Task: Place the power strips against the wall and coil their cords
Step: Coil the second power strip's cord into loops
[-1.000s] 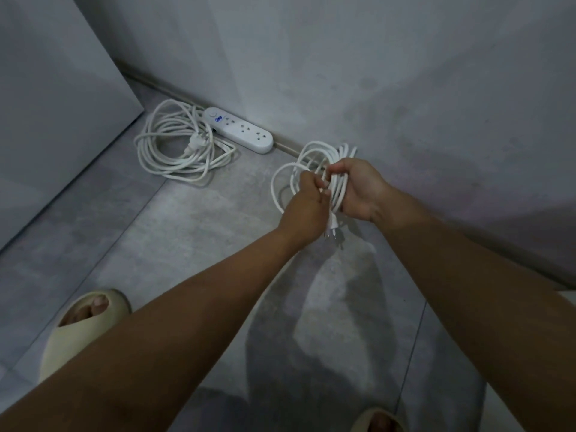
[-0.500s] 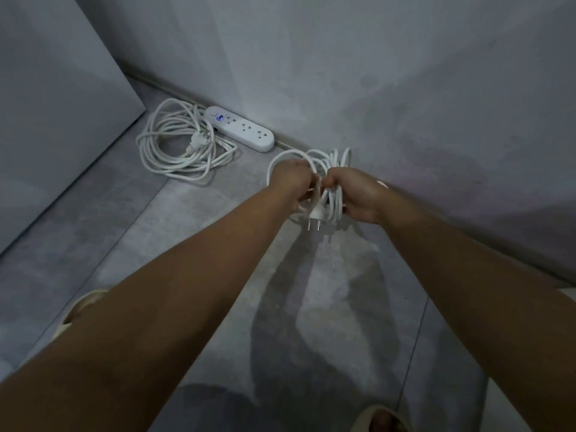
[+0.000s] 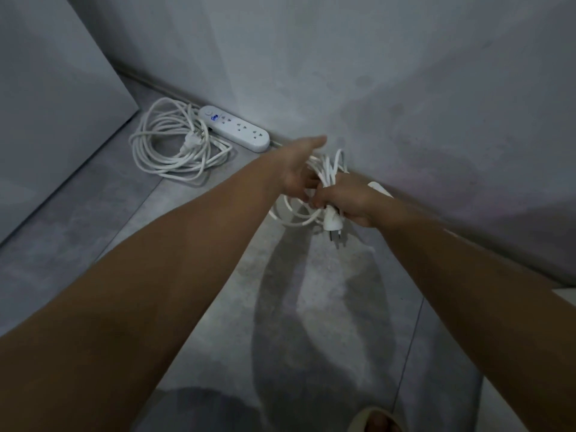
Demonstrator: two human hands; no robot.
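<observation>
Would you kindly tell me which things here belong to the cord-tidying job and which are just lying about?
Job: far power strip, its coiled cord, cord bundle in the right hand, near power strip, mostly hidden.
Lying about: sandal, grey panel.

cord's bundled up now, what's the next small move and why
Probably lower the coiled cord to the floor beside the power strip by the wall: the right hand grips the bundle, its plug dangles, and the left hand is open.

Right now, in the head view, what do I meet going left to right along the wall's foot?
The loose coiled cord → white power strip → left hand → right hand gripping the held cord bundle → tip of a second power strip.
</observation>
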